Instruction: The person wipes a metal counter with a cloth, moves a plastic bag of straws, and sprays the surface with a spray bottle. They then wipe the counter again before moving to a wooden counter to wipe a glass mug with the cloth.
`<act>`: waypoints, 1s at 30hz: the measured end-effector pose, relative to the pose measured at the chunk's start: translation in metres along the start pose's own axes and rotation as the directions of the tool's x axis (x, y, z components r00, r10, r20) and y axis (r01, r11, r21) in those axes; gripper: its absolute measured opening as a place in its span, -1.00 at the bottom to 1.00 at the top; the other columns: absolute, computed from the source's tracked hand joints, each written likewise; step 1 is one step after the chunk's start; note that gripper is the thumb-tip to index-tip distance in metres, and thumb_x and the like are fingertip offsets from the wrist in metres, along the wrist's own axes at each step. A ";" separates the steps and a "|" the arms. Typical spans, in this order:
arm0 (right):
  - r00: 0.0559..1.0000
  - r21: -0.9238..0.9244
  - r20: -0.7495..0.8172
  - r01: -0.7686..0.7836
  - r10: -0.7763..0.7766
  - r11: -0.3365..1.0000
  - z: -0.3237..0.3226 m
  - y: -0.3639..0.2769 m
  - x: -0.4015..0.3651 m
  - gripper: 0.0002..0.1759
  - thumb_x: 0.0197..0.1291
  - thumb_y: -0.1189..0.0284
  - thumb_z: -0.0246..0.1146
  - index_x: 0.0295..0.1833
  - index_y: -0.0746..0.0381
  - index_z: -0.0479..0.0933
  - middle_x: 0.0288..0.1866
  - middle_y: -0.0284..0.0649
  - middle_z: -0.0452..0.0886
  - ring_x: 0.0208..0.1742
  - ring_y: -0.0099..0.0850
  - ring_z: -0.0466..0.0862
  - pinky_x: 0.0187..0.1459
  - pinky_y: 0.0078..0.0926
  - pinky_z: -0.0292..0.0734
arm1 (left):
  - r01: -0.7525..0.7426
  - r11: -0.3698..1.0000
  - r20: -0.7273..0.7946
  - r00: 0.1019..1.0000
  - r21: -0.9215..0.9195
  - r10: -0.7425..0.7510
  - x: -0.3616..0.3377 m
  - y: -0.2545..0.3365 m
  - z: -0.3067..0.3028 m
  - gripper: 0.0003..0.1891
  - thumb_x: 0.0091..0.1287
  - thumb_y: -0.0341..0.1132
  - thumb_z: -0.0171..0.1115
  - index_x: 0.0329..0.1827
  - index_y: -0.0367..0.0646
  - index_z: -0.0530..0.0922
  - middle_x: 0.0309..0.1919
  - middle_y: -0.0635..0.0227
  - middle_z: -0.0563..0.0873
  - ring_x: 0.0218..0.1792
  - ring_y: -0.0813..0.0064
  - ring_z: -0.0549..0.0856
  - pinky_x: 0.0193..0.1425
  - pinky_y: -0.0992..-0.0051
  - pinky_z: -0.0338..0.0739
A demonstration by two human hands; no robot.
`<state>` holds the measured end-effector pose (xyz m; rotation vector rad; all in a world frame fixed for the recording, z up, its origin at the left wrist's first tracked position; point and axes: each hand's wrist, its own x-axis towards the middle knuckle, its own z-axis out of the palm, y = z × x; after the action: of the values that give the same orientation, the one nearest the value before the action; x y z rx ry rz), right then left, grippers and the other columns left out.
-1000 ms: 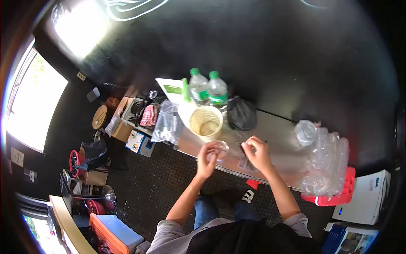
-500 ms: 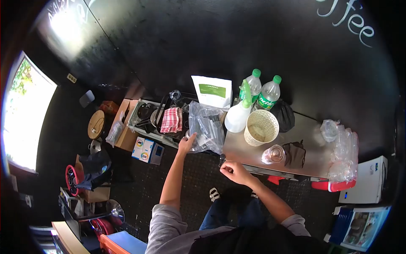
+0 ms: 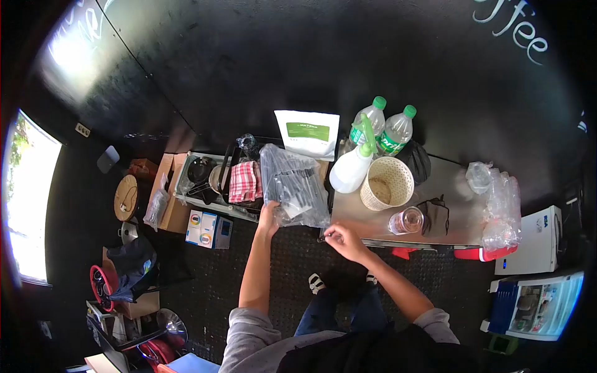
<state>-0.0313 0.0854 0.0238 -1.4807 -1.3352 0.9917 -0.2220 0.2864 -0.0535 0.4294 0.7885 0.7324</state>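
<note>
A clear plastic bag (image 3: 295, 186) with dark, straw-like pieces inside lies near the counter's front edge. My left hand (image 3: 268, 217) grips its lower left side. By the bag's lower right corner, my right hand (image 3: 342, 240) is closed, with a small dark thing at its fingertips that I cannot make out. A red-checked cloth (image 3: 245, 181) lies left of the bag, and a white pouch with a green label (image 3: 308, 133) stands behind it. To the right are a white spray bottle (image 3: 351, 170) and a cream woven basket (image 3: 387, 184).
Two green-capped bottles (image 3: 397, 132) stand behind the basket. A clear cup (image 3: 406, 221) sits near the front edge of the metal counter (image 3: 367, 225). Stacked plastic cups (image 3: 502, 208) lie at the right end. A blue-white box (image 3: 208, 229) is below the counter at left.
The view has shifted slightly. The bag now sits more upright and spread in my left hand's grip. My right hand has moved slightly up, nearer the bag's lower corner.
</note>
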 end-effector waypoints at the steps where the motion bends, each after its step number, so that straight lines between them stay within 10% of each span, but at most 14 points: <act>1: 0.999 0.010 -0.048 -0.012 0.012 1.000 0.003 0.007 0.009 -0.85 0.20 0.48 0.27 -0.16 0.30 0.51 -0.26 -0.28 0.59 -0.33 -0.55 0.60 -0.39 -0.60 0.49 | 0.001 1.000 -0.002 1.000 0.004 -0.001 -0.003 0.000 -0.006 -0.70 0.18 -0.42 0.06 -0.02 -0.31 0.44 -0.19 0.14 0.60 -0.24 0.20 0.66 -0.15 0.25 0.61; 12: 0.925 0.413 -0.200 -0.219 0.322 0.884 0.041 0.028 0.105 -0.26 0.16 0.06 0.30 0.29 0.26 0.21 0.28 -0.08 0.31 0.18 -0.32 0.39 0.06 -0.23 0.42 | -0.019 0.971 0.201 0.977 -0.239 0.069 -0.073 0.024 0.001 -0.45 0.07 -0.32 0.09 0.17 -0.37 0.42 0.00 0.00 0.63 -0.02 0.03 0.64 0.17 0.08 0.51; 17: 0.822 0.670 0.397 -0.563 0.408 0.484 0.067 0.022 0.099 0.00 0.10 -0.27 0.16 0.49 0.04 -0.01 0.47 -0.18 0.14 0.43 -0.25 0.20 0.26 0.09 0.20 | -0.034 0.879 0.269 0.946 -0.475 0.182 -0.095 0.031 0.008 -0.50 0.10 -0.33 0.10 0.14 -0.35 0.45 0.00 0.02 0.64 -0.04 0.06 0.66 0.10 0.07 0.56; 18: 0.751 0.675 0.461 -0.642 0.473 0.362 0.075 0.017 0.096 -0.14 0.20 -0.19 0.12 0.44 0.14 0.18 0.40 -0.22 0.31 0.38 -0.36 0.31 0.31 -0.33 0.27 | -0.045 0.843 0.257 0.942 -0.536 0.214 -0.098 0.030 0.007 -0.51 0.11 -0.34 0.10 0.13 -0.34 0.46 -0.01 0.02 0.65 -0.04 0.06 0.66 0.08 0.08 0.58; 19: 0.854 0.817 0.471 -0.517 0.222 0.255 0.087 0.011 0.092 -0.23 0.26 -0.15 0.08 0.41 0.15 0.25 0.32 -0.21 0.42 0.30 -0.42 0.42 0.27 -0.33 0.35 | -0.047 0.844 0.256 0.943 -0.534 0.214 -0.101 0.029 0.005 -0.51 0.11 -0.34 0.10 0.13 -0.34 0.46 -0.01 0.02 0.65 -0.04 0.06 0.66 0.08 0.08 0.58; 21: 0.812 0.826 0.549 -0.564 0.199 0.022 0.086 0.001 0.089 -0.33 0.31 0.01 0.12 0.38 0.19 0.27 0.24 -0.18 0.51 0.19 -0.44 0.54 0.21 -0.36 0.43 | -0.058 0.841 0.268 0.934 -0.538 0.235 -0.107 0.030 0.003 -0.49 0.06 -0.38 0.09 0.14 -0.36 0.44 -0.01 0.02 0.65 -0.01 0.09 0.64 0.14 0.10 0.53; 25: 0.798 0.814 0.518 -0.571 0.309 0.111 0.061 -0.034 0.094 -0.40 0.19 0.23 0.31 0.31 0.16 0.35 0.15 -0.20 0.56 0.09 -0.39 0.59 0.12 -0.34 0.50 | -0.104 0.946 0.179 0.970 -0.308 0.165 -0.124 0.046 -0.011 -0.45 0.07 -0.40 0.08 0.19 -0.42 0.39 0.04 0.01 0.62 0.01 0.10 0.63 0.18 0.13 0.50; 28: 0.952 0.645 0.124 -0.293 0.282 0.706 0.028 -0.074 0.092 -0.33 -0.03 0.57 0.40 0.26 0.27 0.34 0.08 -0.17 0.58 0.04 -0.42 0.59 0.12 -0.42 0.48 | -0.148 0.989 0.055 0.988 0.026 0.147 -0.149 0.067 -0.010 -0.37 0.04 -0.53 0.06 0.29 -0.36 0.29 0.13 0.06 0.55 0.11 0.14 0.58 0.25 0.19 0.46; 30: 0.994 0.525 -0.028 -0.073 0.103 0.848 0.015 -0.087 0.088 -0.33 0.00 0.53 0.39 0.27 0.29 0.32 0.09 -0.17 0.58 0.05 -0.41 0.58 0.13 -0.42 0.44 | -0.185 0.973 0.067 0.982 0.138 0.177 -0.159 0.073 -0.017 -0.30 -0.01 -0.60 0.11 0.33 -0.28 0.26 0.15 0.09 0.53 0.16 0.13 0.54 0.29 0.16 0.41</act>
<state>-0.0616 0.1768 0.1024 -1.1411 -0.8616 1.2462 -0.3427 0.2212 0.0558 0.6554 0.7599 0.8332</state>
